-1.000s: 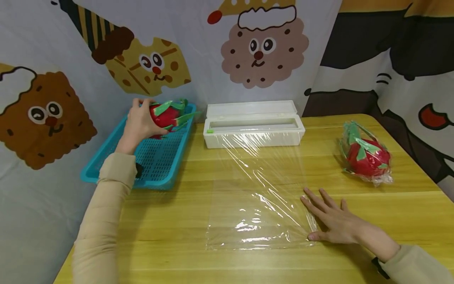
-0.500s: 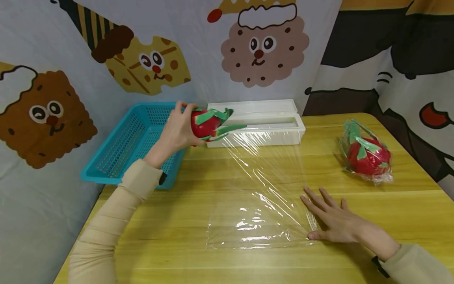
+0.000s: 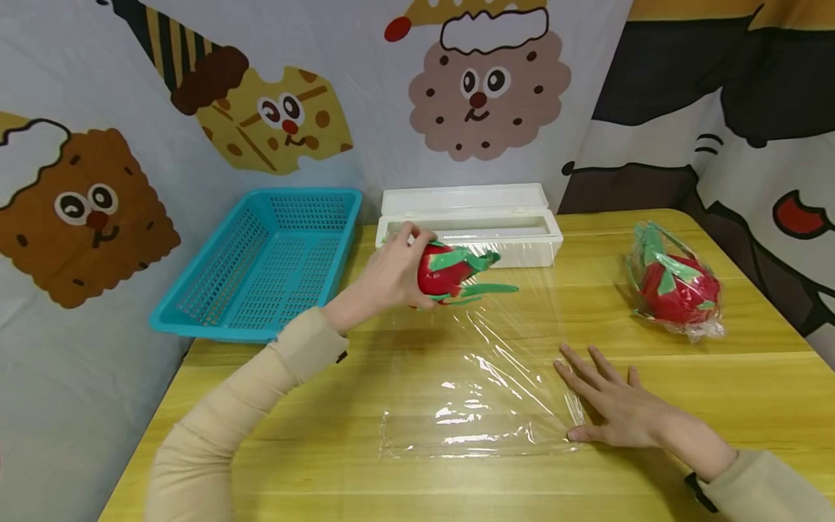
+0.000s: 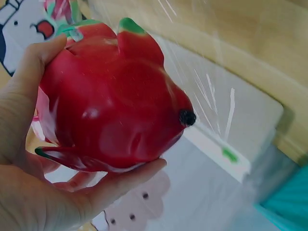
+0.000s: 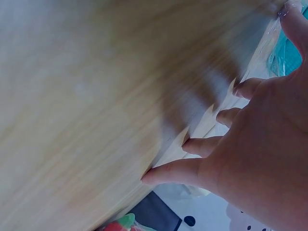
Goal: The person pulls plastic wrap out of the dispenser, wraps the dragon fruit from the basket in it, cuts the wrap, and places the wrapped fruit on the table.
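Note:
A red dragon fruit (image 3: pixel 445 271) with green-tipped scales is gripped in my left hand (image 3: pixel 391 270), above the far part of a sheet of cling film (image 3: pixel 483 391). In the left wrist view the dragon fruit (image 4: pixel 115 101) shows its smooth red side and a dark stub, with thumb and fingers curled about it. The film runs from a white dispenser box (image 3: pixel 470 254) with a raised lid toward the near side of the table. My right hand (image 3: pixel 620 409) lies with spread, straight fingers at the film's right edge, the thumb on its near corner.
On the left stands a blue perforated basket (image 3: pixel 280 283) with nothing seen in it. A second dragon fruit (image 3: pixel 678 286), wrapped in clear film, sits on the wooden table (image 3: pixel 313 449) at the right. A patterned cloth (image 3: pixel 365 87) hangs behind.
My left hand has carried the dragon fruit out of the blue basket, rightward and nearer, past the dispenser's front to above the film. The right hand has stayed in place.

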The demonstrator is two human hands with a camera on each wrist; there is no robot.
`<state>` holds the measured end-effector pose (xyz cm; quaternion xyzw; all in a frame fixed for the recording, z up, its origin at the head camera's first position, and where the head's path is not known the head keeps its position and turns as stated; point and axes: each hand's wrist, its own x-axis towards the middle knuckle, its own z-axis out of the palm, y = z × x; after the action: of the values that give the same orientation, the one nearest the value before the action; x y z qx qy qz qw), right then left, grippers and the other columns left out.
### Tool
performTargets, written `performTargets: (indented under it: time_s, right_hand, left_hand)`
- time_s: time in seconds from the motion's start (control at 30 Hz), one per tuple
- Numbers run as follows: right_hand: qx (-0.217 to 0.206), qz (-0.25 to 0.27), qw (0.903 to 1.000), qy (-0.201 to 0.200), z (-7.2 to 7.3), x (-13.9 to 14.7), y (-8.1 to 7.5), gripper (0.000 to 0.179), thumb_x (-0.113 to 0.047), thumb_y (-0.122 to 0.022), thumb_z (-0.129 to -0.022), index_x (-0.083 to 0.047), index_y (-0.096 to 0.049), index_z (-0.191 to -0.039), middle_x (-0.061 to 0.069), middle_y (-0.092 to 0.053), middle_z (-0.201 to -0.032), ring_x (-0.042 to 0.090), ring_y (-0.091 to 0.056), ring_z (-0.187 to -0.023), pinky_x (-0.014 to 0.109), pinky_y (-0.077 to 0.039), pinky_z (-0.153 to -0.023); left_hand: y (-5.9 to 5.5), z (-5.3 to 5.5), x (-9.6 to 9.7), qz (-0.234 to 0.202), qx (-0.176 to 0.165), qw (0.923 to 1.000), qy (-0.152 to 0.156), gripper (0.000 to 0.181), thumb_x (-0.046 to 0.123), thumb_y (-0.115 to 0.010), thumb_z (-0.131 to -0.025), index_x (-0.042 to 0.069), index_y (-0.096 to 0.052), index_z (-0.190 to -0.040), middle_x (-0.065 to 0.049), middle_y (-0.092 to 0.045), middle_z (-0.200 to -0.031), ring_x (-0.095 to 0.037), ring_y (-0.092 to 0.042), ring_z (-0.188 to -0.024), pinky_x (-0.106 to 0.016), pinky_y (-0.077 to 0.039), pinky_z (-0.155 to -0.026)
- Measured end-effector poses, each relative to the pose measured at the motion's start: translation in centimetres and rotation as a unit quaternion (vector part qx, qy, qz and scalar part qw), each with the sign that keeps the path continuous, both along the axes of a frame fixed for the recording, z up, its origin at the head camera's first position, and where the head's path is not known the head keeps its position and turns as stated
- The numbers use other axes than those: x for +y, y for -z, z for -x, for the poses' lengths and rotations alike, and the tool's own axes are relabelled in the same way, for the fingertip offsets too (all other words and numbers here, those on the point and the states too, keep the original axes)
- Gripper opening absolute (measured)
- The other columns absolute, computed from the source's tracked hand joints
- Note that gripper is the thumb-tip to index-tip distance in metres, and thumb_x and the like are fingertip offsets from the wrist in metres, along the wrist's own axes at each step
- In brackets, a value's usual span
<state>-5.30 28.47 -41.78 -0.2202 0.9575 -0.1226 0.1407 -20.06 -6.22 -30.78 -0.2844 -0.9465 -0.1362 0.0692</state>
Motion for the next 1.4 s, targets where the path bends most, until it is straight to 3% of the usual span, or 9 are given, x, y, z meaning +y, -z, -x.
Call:
performTargets:
  time_s: [0.2,0.5,0.8,1.0,1.13,1.23,1.4]
  right_hand:
    - [-0.001,0.0,1.0,0.002,0.0,-0.1,0.1,0.093,-0.07,-0.055,-0.079,-0.025,-0.02,-0.153,0.0,0.002,-0.163,0.047,-0.006,-0.145,0.086,-0.01,-0.091]
    - [0.003,0.002,1.0,-0.001,0.0,-0.1,0.1,0.093,-0.069,-0.055,-0.079,-0.025,-0.019,-0.153,-0.001,0.002,-0.163,0.049,-0.007,-0.144,0.087,-0.01,-0.09]
    - [0.001,-0.004,1.0,0.0,0.1,-0.1,0.1,0.094,-0.07,-0.054,-0.078,-0.026,-0.017,-0.153,0.0,0.002,-0.163,0.049,-0.007,-0.144,0.086,-0.01,-0.09]
    - [0.006,-0.004,1.0,0.0,0.0,0.0,0.0,0.093,-0.069,-0.054,-0.079,-0.025,-0.019,-0.153,0.0,0.001,-0.163,0.048,-0.008,-0.144,0.086,-0.011,-0.09]
    - [0.015,0.001,0.9999,-0.003,0.0,0.2,0.0,0.09,-0.067,-0.055,-0.08,-0.025,-0.021,-0.152,-0.001,-0.001,-0.163,0.045,-0.009,-0.145,0.085,-0.014,-0.09]
    - [0.025,0.006,0.9996,-0.009,-0.1,0.6,0.0,0.087,-0.064,-0.056,-0.082,-0.027,-0.021,-0.152,-0.002,-0.003,-0.163,0.04,-0.007,-0.147,0.084,-0.017,-0.091]
    - [0.041,0.031,0.998,-0.035,-0.5,1.8,0.3,0.083,-0.056,-0.06,-0.085,-0.024,-0.023,-0.152,0.0,-0.006,-0.162,0.018,0.011,-0.149,0.079,-0.019,-0.096]
  left_hand:
    - [1.4,-1.0,2.0,0.026,-0.002,0.9985,0.047,0.096,0.047,-0.088,-0.055,0.009,-0.046,-0.133,-0.014,-0.048,-0.123,-0.03,-0.057,-0.1,-0.038,-0.056,-0.082]
    - [3.3,-2.0,4.4,0.056,-0.034,0.995,0.075,0.096,0.052,-0.087,-0.055,0.011,-0.047,-0.131,-0.011,-0.051,-0.117,-0.025,-0.058,-0.098,-0.034,-0.058,-0.078]
    - [4.5,-2.6,5.2,0.112,-0.053,0.9894,0.076,0.095,0.056,-0.084,-0.057,0.015,-0.045,-0.134,-0.008,-0.049,-0.122,-0.025,-0.058,-0.093,-0.033,-0.057,-0.07]
    - [4.9,-2.8,5.3,0.127,-0.025,0.9883,0.082,0.097,0.062,-0.079,-0.062,0.016,-0.042,-0.138,-0.008,-0.052,-0.123,-0.024,-0.06,-0.093,-0.032,-0.056,-0.066]
    - [5.3,-2.7,5.0,0.118,0.003,0.9881,0.099,0.097,0.064,-0.075,-0.067,0.014,-0.039,-0.142,-0.008,-0.054,-0.126,-0.023,-0.063,-0.099,-0.031,-0.057,-0.069]
    - [5.7,-2.8,4.4,0.088,0.011,0.9892,0.117,0.094,0.061,-0.074,-0.07,0.01,-0.04,-0.142,-0.011,-0.053,-0.131,-0.025,-0.063,-0.107,-0.034,-0.058,-0.078]
    - [6.4,-3.4,2.8,0.026,0.003,0.988,0.153,0.085,0.046,-0.073,-0.08,0.005,-0.035,-0.145,-0.016,-0.043,-0.145,-0.031,-0.05,-0.128,-0.041,-0.053,-0.096]
